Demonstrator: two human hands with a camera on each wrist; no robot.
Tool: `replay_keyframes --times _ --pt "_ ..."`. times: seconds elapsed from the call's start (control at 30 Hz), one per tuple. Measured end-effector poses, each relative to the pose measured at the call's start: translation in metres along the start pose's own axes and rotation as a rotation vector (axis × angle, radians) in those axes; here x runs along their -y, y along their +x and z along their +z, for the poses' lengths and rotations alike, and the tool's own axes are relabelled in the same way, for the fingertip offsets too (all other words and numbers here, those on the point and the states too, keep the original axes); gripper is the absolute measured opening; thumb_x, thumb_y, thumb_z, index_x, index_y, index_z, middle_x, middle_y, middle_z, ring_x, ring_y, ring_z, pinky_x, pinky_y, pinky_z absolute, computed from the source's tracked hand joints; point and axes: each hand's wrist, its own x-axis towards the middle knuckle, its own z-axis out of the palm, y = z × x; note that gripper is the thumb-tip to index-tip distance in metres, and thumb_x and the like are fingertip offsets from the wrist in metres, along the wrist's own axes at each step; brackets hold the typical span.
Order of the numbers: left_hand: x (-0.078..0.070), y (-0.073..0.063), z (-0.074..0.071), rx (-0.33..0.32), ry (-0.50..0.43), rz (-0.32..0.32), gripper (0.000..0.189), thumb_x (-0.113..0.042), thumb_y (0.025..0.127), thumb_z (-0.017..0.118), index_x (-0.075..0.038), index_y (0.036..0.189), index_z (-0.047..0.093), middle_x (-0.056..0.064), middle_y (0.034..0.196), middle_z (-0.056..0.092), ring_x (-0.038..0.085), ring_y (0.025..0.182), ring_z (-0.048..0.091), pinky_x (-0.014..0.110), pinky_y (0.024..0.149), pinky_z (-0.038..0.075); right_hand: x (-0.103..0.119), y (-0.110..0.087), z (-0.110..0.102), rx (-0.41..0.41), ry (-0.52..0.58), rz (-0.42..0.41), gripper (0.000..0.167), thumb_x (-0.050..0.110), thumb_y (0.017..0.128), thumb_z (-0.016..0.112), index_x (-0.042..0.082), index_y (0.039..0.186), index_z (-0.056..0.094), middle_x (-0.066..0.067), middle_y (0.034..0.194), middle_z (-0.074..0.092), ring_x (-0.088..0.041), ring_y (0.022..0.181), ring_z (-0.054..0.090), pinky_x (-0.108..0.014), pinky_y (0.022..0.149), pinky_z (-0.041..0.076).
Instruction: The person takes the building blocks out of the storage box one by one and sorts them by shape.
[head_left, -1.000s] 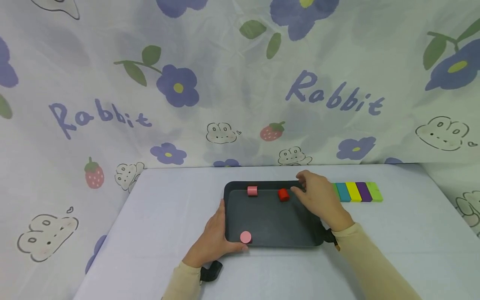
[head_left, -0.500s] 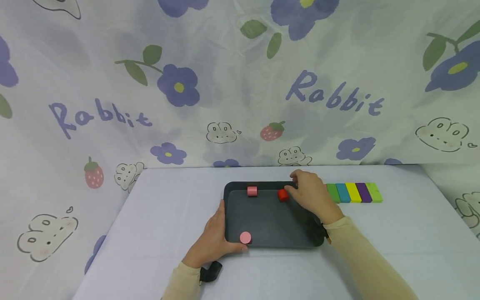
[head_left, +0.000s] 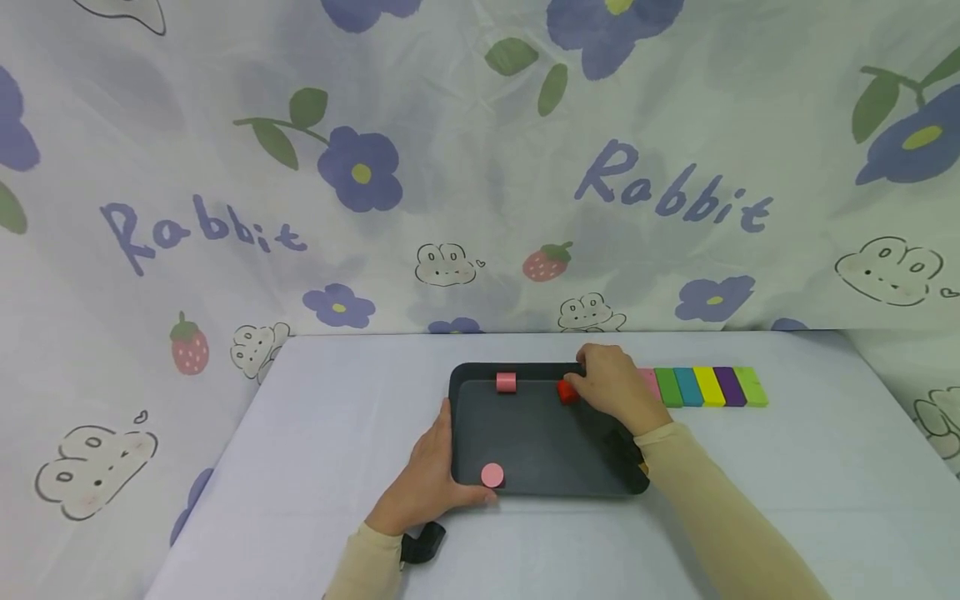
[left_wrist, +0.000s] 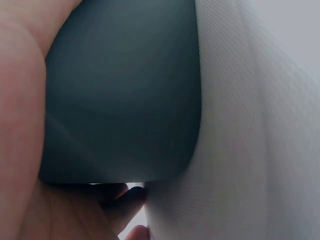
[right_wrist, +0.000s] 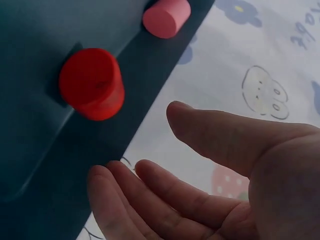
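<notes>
A dark grey tray [head_left: 540, 450] lies on the white table. My left hand [head_left: 423, 479] spans its near-left corner, straight fingers along the left side and thumb along the front rim; the left wrist view shows the tray's outer wall [left_wrist: 125, 95] against that hand. Over the back-right rim reaches my right hand [head_left: 613, 383], holding nothing. Its thumb overlaps a red cylinder [head_left: 566, 392] in the head view, while the right wrist view shows a gap between the loosely bent fingers and the red cylinder [right_wrist: 90, 82]. A pink cylinder [head_left: 506, 382] lies by the back wall.
A lighter pink round piece [head_left: 492, 475] sits in the tray's near-left corner. Right of the tray, several coloured flat blocks [head_left: 708, 387] stand side by side in a row. Behind the table hangs a printed cloth [head_left: 480, 167].
My right hand has moved left, toward the red cylinder, uncovering more of the block row, including a pink block. The left hand and the tray have stayed put.
</notes>
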Motion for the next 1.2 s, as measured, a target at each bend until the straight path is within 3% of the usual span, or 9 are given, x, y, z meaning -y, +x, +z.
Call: replay_keyframes --times 0.17,0.3,0.43,0.73,0.87,1.0,1.2 --pt "0.000 0.001 0.000 0.000 0.007 -0.003 0.145 -0.053 0.067 0.091 0.004 0.158 -0.007 0.020 0.167 0.005 0.039 0.151 0.015 0.057 0.119 0.020 -0.002 0.005 0.004 0.070 -0.019 0.039 0.040 0.024 0.093 0.070 -0.010 0.114 0.067 -0.023 0.108 0.071 -0.034 0.092 0.068 -0.050 0.085 0.056" --pt "-0.001 0.002 -0.001 -0.002 0.004 -0.006 0.145 -0.053 0.067 0.091 0.004 0.158 -0.007 0.020 0.167 0.005 0.039 0.151 0.015 0.057 0.118 0.021 -0.003 0.008 0.008 0.100 -0.032 0.062 0.033 0.025 0.093 0.071 -0.007 0.100 0.070 -0.015 0.087 0.069 -0.027 0.074 0.064 -0.041 0.070 0.055" --pt "-0.002 0.003 -0.001 -0.002 -0.002 -0.005 0.145 -0.053 0.067 0.091 0.005 0.158 -0.007 0.021 0.167 0.004 0.039 0.151 0.015 0.057 0.118 0.021 -0.003 0.010 0.012 0.109 -0.040 0.071 0.028 0.024 0.093 0.071 0.000 0.080 0.065 -0.007 0.067 0.059 -0.022 0.060 0.055 -0.032 0.056 0.046" --pt "-0.003 0.004 0.000 -0.002 -0.008 -0.011 0.146 -0.055 0.067 0.090 0.004 0.158 -0.007 0.019 0.167 0.003 0.038 0.152 0.014 0.056 0.119 0.020 -0.003 0.013 0.020 0.122 -0.037 0.055 0.035 0.020 0.092 0.070 0.007 0.063 0.055 -0.002 0.052 0.047 -0.017 0.049 0.048 -0.027 0.050 0.038" --pt "-0.003 0.004 0.000 0.001 -0.006 -0.013 0.146 -0.055 0.067 0.090 0.003 0.158 -0.007 0.018 0.167 0.003 0.038 0.152 0.014 0.056 0.119 0.020 -0.003 0.013 0.022 0.113 -0.042 0.035 0.030 0.018 0.091 0.071 0.006 0.067 0.057 -0.003 0.056 0.048 -0.018 0.051 0.049 -0.027 0.051 0.036" --pt "-0.003 0.004 -0.001 0.002 -0.004 -0.014 0.145 -0.055 0.067 0.090 0.004 0.158 -0.007 0.019 0.167 0.003 0.038 0.152 0.014 0.056 0.119 0.020 -0.004 0.013 0.022 0.105 -0.055 0.004 0.018 0.017 0.089 0.073 0.001 0.085 0.067 -0.004 0.065 0.054 -0.019 0.058 0.051 -0.029 0.054 0.038" --pt "-0.003 0.004 -0.001 -0.001 -0.011 -0.011 0.145 -0.055 0.067 0.090 0.004 0.158 -0.007 0.019 0.167 0.003 0.038 0.152 0.013 0.057 0.119 0.019 -0.006 0.012 0.021 0.091 -0.048 -0.024 0.025 0.016 0.089 0.073 -0.003 0.106 0.071 -0.006 0.076 0.063 -0.020 0.065 0.055 -0.032 0.060 0.047"
